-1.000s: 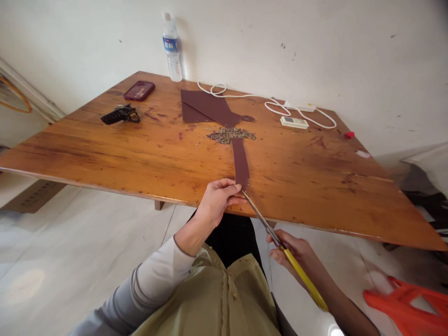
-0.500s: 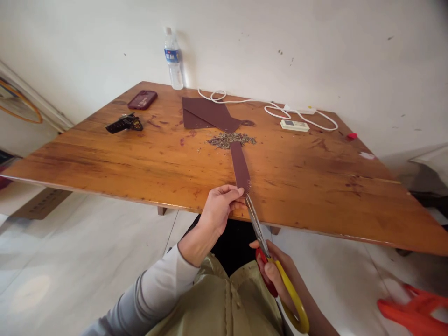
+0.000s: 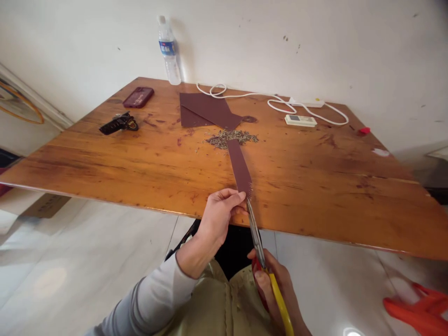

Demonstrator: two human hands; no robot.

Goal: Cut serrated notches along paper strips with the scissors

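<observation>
Between thumb and fingers, my left hand (image 3: 220,212) pinches the near end of a long maroon strip (image 3: 239,164), maybe card or leather. Fine cuts fringe the strip's right edge close to my thumb. My right hand (image 3: 275,282) is wrapped round the red and yellow handles of a pair of scissors (image 3: 256,235). The blade tips touch the strip's edge right beside my left fingers. Behind the strip's far end lies a heap of small brownish shreds (image 3: 231,138). Larger maroon sheets (image 3: 206,109) lie overlapped just beyond the heap.
On the wooden table (image 3: 140,177) are a phone (image 3: 138,97), a black strap-like item (image 3: 119,123), a white remote-like device (image 3: 300,121) and a white cable with a power strip (image 3: 308,102). A water bottle (image 3: 170,53) stands at the back. An orange-red object (image 3: 418,308) is at lower right.
The scissors' handles have come closer together and the blades have closed up at the strip's edge. My left hand keeps its pinch. The view has shifted slightly.
</observation>
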